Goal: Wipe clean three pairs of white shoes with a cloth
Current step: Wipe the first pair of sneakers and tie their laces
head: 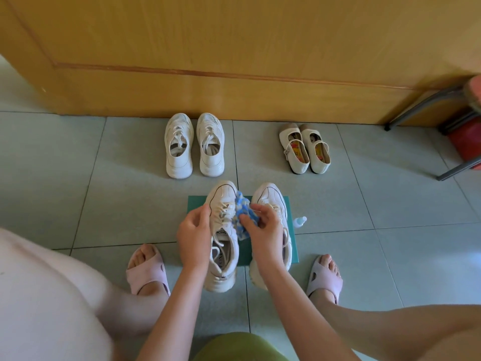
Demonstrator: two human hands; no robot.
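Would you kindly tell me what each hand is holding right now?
Left hand: closed, gripping the near left sneaker.
Right hand: closed, pinching the blue cloth.

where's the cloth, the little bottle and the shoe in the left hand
cloth (242, 208): head view, on its blue-and-white middle
little bottle (299, 221): head view, on its clear body
held shoe (221, 231): head view, on the tongue label

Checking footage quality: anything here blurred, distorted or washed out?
Head view: soft even light; the wide lens bows the yellow wooden door's groove and the grey tile joints; the metal stool legs at right blur; the blue patterned cloth and held cream sneaker are sharp.
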